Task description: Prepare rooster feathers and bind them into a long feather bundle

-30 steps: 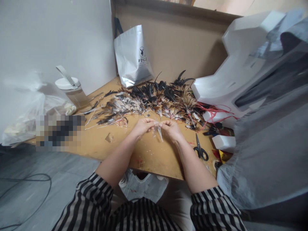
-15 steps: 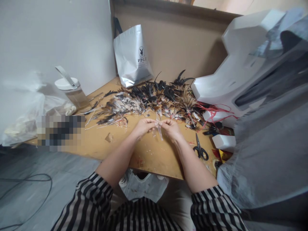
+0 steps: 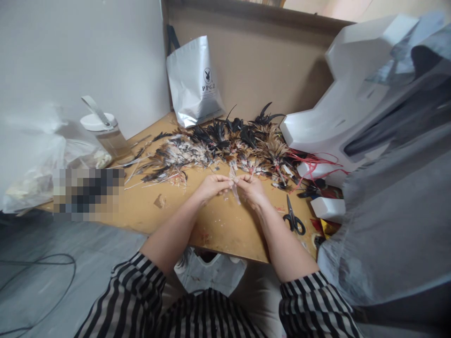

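Both hands meet over the middle of the table [image 3: 207,234], their fingertips pinched together. My left hand [image 3: 212,187] and my right hand [image 3: 251,188] are closed on a thin, clear plastic strip [image 3: 236,195], whose ends stick out above and below the fingers. Exactly how the strip runs between the fingertips is hidden. Just beyond the hands lies a wide heap of black, brown and whitish feathers [image 3: 218,141], some tied in bunches with red string. Black-handled scissors [image 3: 293,218] rest on the table to the right of my right hand.
A silver bag [image 3: 192,84] leans at the back. To the left stand a lidded drink bottle [image 3: 111,136] and a clear plastic bag [image 3: 31,183]. White foam pieces [image 3: 317,112], red string [image 3: 313,164] and grey cloth [image 3: 391,225] crowd the right side. A small brown scrap [image 3: 161,201] lies left of centre.
The plastic strip has shifted slightly and now slants between the fingertips, with a little more showing above them. Both hands stay in nearly the same place, still pinching.
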The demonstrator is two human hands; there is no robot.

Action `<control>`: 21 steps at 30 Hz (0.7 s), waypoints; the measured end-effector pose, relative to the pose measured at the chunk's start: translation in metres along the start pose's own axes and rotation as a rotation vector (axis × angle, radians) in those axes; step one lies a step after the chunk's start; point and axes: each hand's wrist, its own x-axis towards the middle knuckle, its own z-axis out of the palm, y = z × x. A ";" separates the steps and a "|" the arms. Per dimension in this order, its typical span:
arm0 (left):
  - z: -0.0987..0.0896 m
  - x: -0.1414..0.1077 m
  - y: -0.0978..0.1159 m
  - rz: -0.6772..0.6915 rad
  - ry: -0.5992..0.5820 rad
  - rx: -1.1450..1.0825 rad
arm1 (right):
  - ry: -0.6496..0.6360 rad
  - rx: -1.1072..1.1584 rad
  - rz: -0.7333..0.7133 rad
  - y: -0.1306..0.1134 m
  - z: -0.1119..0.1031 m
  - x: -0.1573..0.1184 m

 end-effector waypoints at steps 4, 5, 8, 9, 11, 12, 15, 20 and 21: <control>-0.001 -0.001 0.002 -0.012 -0.012 0.015 | -0.030 0.016 0.028 -0.004 0.000 -0.002; -0.002 -0.001 0.003 -0.017 -0.011 0.011 | -0.035 0.027 0.035 -0.007 -0.001 -0.003; -0.004 -0.001 0.005 -0.046 0.015 -0.016 | -0.030 0.056 0.041 -0.016 -0.002 -0.005; -0.004 -0.001 0.005 -0.055 0.026 -0.026 | -0.028 0.066 0.038 -0.018 -0.002 -0.006; -0.003 -0.001 0.005 -0.059 0.021 -0.036 | -0.033 0.082 0.039 -0.020 -0.001 -0.007; -0.002 -0.001 0.004 -0.056 0.003 -0.029 | -0.037 0.087 0.044 -0.020 0.000 -0.007; 0.000 -0.002 0.002 -0.050 -0.059 0.029 | -0.039 0.088 0.052 -0.017 0.002 -0.007; -0.002 -0.003 0.002 -0.101 -0.097 0.058 | -0.043 0.094 0.063 -0.018 0.000 -0.007; -0.002 -0.004 0.002 -0.118 -0.107 0.057 | -0.039 0.101 0.060 -0.018 -0.001 -0.006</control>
